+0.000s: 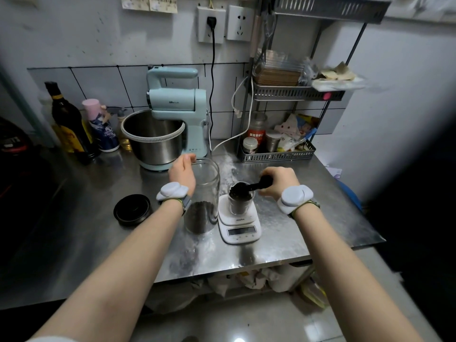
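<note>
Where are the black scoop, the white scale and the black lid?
black plastic scoop [255, 185], head view, handle.
white digital scale [241, 230], head view, display.
round black lid [132, 210], head view, top.

Counted 2 hands: left hand, right hand; 1 jar, 1 lid, 1 scale, 1 cup, 1 scoop, 1 mixer, 2 sockets.

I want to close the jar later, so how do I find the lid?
Find the pale-blue mixer at the back of the steel table. In front of it stands a tall glass jar; the lid lies just left of it. It is the only flat, round, black disc there.
</note>
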